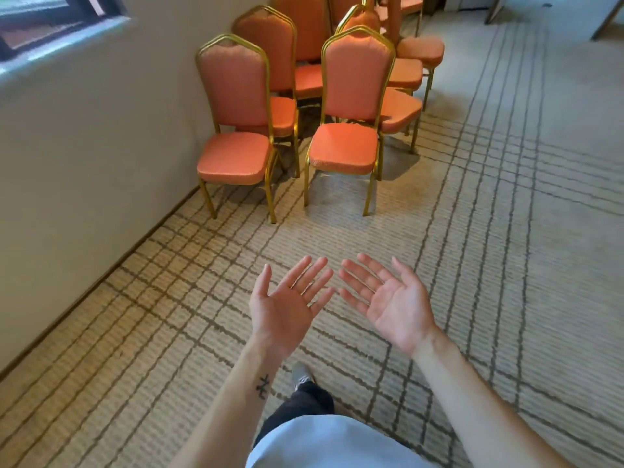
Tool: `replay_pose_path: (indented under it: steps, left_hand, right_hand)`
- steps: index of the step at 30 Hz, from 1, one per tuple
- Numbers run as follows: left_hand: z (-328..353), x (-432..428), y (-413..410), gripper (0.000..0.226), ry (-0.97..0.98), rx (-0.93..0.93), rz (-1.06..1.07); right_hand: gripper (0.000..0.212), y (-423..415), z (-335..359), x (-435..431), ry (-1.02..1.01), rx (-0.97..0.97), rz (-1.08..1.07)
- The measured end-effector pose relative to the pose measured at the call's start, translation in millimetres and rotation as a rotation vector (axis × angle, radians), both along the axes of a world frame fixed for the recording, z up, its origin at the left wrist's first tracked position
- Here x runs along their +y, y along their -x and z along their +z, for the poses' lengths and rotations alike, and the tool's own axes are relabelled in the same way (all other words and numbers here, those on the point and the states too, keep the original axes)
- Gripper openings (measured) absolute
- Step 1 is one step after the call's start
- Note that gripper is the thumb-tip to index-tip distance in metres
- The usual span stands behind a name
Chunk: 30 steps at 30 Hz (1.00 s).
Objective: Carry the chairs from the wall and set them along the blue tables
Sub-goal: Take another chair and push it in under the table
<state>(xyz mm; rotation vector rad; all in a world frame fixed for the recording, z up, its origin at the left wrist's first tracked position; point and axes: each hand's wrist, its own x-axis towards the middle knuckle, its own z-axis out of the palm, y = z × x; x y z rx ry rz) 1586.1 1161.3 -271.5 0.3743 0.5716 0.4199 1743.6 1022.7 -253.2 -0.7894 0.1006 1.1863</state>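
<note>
Against the cream wall (101,146), on the left of the view, stood a cluster of orange upholstered chairs (307,79) with gold metal frames, packed close in rows running away from the camera. The nearest two faced the viewer: the front left chair (236,130) was just beside the wall, and the front right chair (351,123) stood next to it with a narrow gap between them. More chairs crowded behind, some apparently nested seat over seat, though the farthest were cut off by the top edge and hard to count. In the foreground both of the person's hands were held out above the carpet (506,231), well short of the chairs. The left hand (287,309) was palm up, fingers straight and spread, holding nothing. The right hand (388,305) mirrored it, flat and unoccupied, its fingertips near those of the left. A small dark tattoo (262,386) marked the left forearm. Below, a grey shoe (302,374) rested on the beige, dark-lined carpet. A dark-framed window (44,18) showed at upper left.
</note>
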Motion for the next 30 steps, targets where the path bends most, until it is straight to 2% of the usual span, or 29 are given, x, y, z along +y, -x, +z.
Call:
replay_pose_path:
  steps: [8,15,30]
  left_hand:
    - [25,140,-61,0.077,-0.051,-0.034,-0.028]
    - [14,231,-103,0.077,-0.041,-0.011,0.024]
    - [8,467,-273,0.075,-0.042,0.064,0.198]
  right_hand:
    - [0.062,-58,22,134,-0.018,-0.030,-0.019]
    - [0.061,-109,17,238,0.000,-0.045,0.031]
    - [0.056,-298,5,502,0.013,-0.014,0.154]
